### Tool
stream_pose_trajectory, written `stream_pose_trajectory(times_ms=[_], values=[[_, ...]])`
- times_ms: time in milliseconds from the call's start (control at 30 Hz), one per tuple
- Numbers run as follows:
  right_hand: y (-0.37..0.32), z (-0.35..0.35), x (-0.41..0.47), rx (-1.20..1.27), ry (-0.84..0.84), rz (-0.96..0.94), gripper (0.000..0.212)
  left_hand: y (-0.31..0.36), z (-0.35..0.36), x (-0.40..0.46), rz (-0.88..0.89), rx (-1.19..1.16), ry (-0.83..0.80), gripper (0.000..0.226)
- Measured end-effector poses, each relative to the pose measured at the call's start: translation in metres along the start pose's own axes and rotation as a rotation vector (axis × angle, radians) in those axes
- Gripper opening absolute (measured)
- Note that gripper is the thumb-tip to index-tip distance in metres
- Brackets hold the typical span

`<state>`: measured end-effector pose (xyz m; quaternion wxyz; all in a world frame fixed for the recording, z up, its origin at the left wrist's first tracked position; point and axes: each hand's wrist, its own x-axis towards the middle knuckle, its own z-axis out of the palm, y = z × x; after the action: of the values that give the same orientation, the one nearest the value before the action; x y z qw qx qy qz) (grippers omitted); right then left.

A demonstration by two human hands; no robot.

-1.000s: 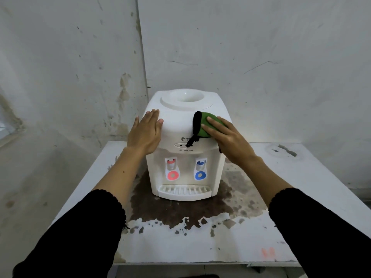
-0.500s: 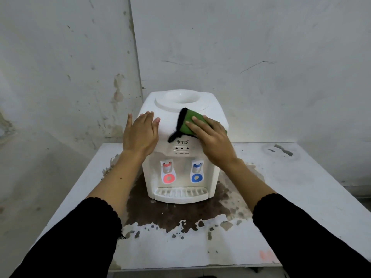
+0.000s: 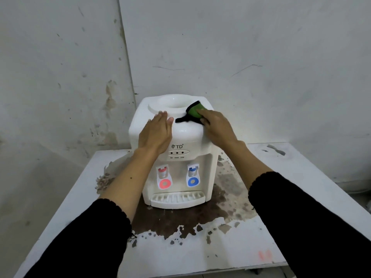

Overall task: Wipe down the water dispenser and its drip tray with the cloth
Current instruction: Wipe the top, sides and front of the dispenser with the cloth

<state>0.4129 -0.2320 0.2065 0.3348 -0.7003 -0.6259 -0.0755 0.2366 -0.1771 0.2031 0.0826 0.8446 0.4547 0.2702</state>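
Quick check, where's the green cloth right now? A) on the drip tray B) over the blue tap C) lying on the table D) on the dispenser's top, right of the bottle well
D: the right hand presses the green cloth onto the dispenser top, just right of the bottle well; the drip tray below is bare.

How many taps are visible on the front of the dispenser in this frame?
2. The red tap sits on the left of the water dispenser front, the blue tap on the right, both above the drip tray. Neither is hidden by a hand.
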Motion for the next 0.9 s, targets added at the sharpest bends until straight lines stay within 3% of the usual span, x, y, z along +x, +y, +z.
stream_pose_trajectory(times_ms=[133,233,367,533,633,733,900], values=[[0.016,0.011,-0.04,-0.024,0.139,-0.246,0.036,0.001,0.005,0.0,-0.03,-0.026,0.069,0.051],[0.035,0.012,-0.055,-0.028,0.156,-0.271,0.035,-0.006,0.002,-0.001,-0.013,-0.009,0.081,0.049],[0.035,-0.002,-0.039,0.049,0.113,-0.149,0.034,-0.008,0.007,-0.002,0.008,0.064,0.124,0.048],[0.023,-0.023,0.005,0.172,-0.045,0.228,0.038,-0.003,0.003,0.004,0.008,0.195,0.175,0.047],[0.009,-0.02,0.009,0.046,-0.085,0.213,0.037,0.006,-0.005,0.017,0.033,0.155,0.213,0.049],[0.003,-0.015,-0.001,-0.064,-0.066,0.186,0.039,0.008,-0.007,0.039,0.029,0.125,0.106,0.05],[0.015,-0.004,0.031,-0.042,-0.23,0.276,0.046,0.009,-0.007,0.069,0.076,0.091,-0.308,0.056]])
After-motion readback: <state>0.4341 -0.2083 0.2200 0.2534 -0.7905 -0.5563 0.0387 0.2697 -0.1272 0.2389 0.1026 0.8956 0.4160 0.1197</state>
